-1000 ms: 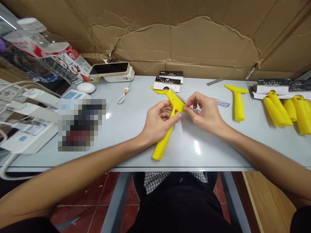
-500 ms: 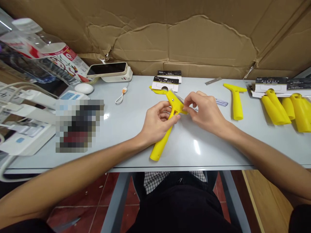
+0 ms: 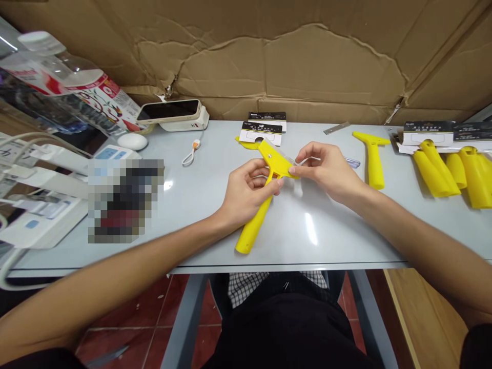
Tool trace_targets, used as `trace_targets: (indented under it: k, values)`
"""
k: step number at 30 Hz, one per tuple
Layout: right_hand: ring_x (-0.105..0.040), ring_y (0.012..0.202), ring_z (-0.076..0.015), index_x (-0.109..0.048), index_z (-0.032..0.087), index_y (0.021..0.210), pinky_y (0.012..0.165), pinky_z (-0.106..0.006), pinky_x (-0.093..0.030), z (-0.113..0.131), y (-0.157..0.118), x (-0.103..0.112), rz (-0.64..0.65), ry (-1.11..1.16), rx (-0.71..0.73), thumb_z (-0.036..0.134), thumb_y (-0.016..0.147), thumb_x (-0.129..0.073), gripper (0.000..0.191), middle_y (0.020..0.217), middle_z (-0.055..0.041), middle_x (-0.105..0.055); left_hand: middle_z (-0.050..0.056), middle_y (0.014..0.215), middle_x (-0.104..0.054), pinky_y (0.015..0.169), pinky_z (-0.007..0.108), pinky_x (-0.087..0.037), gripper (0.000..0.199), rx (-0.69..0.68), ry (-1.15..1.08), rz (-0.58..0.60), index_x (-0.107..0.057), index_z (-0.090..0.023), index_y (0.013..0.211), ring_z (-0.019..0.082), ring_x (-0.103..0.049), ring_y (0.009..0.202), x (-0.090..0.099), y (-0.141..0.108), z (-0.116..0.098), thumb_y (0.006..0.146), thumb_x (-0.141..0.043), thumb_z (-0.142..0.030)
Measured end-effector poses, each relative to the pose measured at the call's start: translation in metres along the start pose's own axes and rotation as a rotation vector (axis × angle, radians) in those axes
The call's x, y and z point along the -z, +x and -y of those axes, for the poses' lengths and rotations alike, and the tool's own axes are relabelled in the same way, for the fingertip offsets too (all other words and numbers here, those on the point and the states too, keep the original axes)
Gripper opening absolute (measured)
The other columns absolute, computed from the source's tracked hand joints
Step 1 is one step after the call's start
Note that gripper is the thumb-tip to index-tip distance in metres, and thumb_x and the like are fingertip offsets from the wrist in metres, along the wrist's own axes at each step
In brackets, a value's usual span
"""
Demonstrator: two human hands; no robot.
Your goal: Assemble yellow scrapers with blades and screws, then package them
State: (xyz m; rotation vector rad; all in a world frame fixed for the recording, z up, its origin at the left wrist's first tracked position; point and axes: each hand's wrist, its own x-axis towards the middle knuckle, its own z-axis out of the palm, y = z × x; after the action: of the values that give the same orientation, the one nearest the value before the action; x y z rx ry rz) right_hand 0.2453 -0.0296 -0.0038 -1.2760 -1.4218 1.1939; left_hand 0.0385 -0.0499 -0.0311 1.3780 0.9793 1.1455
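Observation:
My left hand [image 3: 249, 192] is wrapped round the neck of a yellow scraper [image 3: 253, 228], whose handle slants down toward the table's front edge. A thin metal blade [image 3: 282, 152] lies along the far edge of the scraper's wide head. With thumb and forefinger, my right hand [image 3: 326, 169] pinches the right end of that head, beside the blade; the fingertips partly hide this corner. Behind my right hand, a clear purplish plastic piece [image 3: 352, 162] is partly covered. A second yellow scraper [image 3: 374, 159] lies to the right.
Several yellow handles with black-and-white cards [image 3: 428, 134] lie at the far right. A loose blade [image 3: 337, 127] rests near the cardboard wall [image 3: 330, 66]. More cards [image 3: 261, 134] lie behind the held scraper. Phone [image 3: 171, 110], bottles [image 3: 103, 97] and power strips [image 3: 42, 220] stand left.
The scraper's head has tilted slightly and moved a little left. My right thumb has shifted onto the head's right end, and the right fingers have spread a little.

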Motion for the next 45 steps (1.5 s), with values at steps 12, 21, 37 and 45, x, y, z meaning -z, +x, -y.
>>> trace_targets:
  k: [12,21,37,45]
  values:
    - [-0.061,0.059,-0.0114,-0.071,0.016,0.086,0.059,-0.027,-0.048,0.003,0.002,0.000,0.088,0.342,-0.232,0.005,0.085,-0.075,0.011,0.066,0.0000,-0.065,0.009,0.114,-0.076,0.067,0.029,-0.065,0.047,0.051,0.004,0.002,-0.070,-0.018,0.113,0.017,-0.073,0.083,0.005,0.004,-0.003,0.075,-0.092,-0.035]
    - [-0.071,0.066,-0.0155,-0.072,0.018,0.100,0.074,-0.034,-0.060,-0.009,0.001,0.005,0.069,0.275,-0.141,0.011,0.080,-0.081,0.023,0.082,-0.0023,-0.076,0.017,0.132,-0.070,0.061,0.035,-0.066,0.108,0.220,0.200,0.014,-0.029,-0.033,0.167,0.019,-0.077,0.071,0.015,0.005,-0.019,0.078,-0.090,-0.026]
    - [-0.074,0.067,-0.0170,-0.068,0.020,0.101,0.077,-0.038,-0.062,-0.011,-0.001,0.008,0.109,0.240,-0.059,0.023,0.085,-0.085,0.024,0.083,-0.0011,-0.075,0.006,0.103,-0.077,0.080,0.042,-0.058,0.066,-0.254,0.983,0.209,-0.055,-0.024,0.155,0.024,-0.070,0.078,0.017,-0.004,-0.016,0.090,-0.062,-0.021]
    - [-0.077,0.071,-0.0182,-0.068,0.021,0.098,0.078,-0.039,-0.065,-0.005,-0.005,0.006,0.095,0.177,-0.034,0.028,0.084,-0.088,0.025,0.086,-0.0019,-0.076,0.011,0.130,-0.078,0.102,0.050,-0.057,0.059,-0.282,0.985,0.230,-0.060,-0.026,0.151,0.032,-0.075,0.111,0.019,-0.004,-0.015,0.093,-0.064,-0.026]
